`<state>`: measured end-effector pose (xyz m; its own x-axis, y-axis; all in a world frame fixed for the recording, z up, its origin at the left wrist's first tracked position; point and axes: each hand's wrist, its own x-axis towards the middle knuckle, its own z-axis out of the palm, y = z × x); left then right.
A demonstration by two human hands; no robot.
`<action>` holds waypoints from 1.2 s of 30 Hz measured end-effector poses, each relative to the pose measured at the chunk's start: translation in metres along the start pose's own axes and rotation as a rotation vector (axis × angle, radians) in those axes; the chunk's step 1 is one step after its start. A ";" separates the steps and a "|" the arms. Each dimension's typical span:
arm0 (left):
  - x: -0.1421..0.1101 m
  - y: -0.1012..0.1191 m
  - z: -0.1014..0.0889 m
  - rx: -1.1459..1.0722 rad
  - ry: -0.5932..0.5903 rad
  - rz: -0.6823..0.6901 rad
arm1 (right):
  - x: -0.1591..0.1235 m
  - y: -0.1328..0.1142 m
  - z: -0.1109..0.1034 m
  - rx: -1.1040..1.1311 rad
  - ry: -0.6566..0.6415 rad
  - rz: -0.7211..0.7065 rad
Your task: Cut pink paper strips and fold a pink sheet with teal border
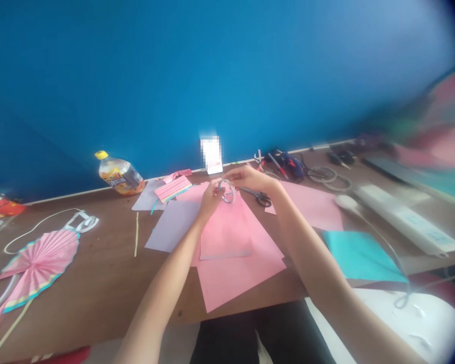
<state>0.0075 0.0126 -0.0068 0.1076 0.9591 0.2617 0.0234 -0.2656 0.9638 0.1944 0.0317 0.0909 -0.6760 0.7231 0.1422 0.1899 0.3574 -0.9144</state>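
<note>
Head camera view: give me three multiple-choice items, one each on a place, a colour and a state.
1. Where do the scissors lie?
A. Beside the right hand
B. At the table's near edge
C. On the far left

2. What colour is the bottle cap?
A. Red
B. Yellow
C. White

3. What shape is the paper strip in the left hand?
A. Flat
B. Torn in two
C. Bent into a loop

Answers:
1. A, the handles lie just below that hand.
2. B, the cap shows yellow.
3. C, it curves round in a ring.
</note>
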 end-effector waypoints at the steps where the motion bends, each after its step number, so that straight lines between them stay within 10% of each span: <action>1: -0.001 0.001 0.000 0.016 0.001 0.014 | 0.000 0.000 0.000 -0.010 -0.008 -0.002; 24: 0.002 0.003 -0.009 -0.119 -0.012 -0.088 | 0.003 -0.023 0.015 0.028 0.012 -0.031; 29: -0.001 0.010 -0.012 -0.181 0.053 -0.106 | 0.006 -0.005 0.006 0.015 0.217 0.055; 36: -0.004 0.009 -0.015 -0.212 -0.172 -0.060 | 0.004 0.039 0.004 0.195 0.327 0.236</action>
<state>-0.0071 0.0077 0.0019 0.2800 0.9370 0.2088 -0.1713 -0.1653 0.9713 0.1965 0.0461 0.0540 -0.3637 0.9315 0.0050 0.1525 0.0649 -0.9862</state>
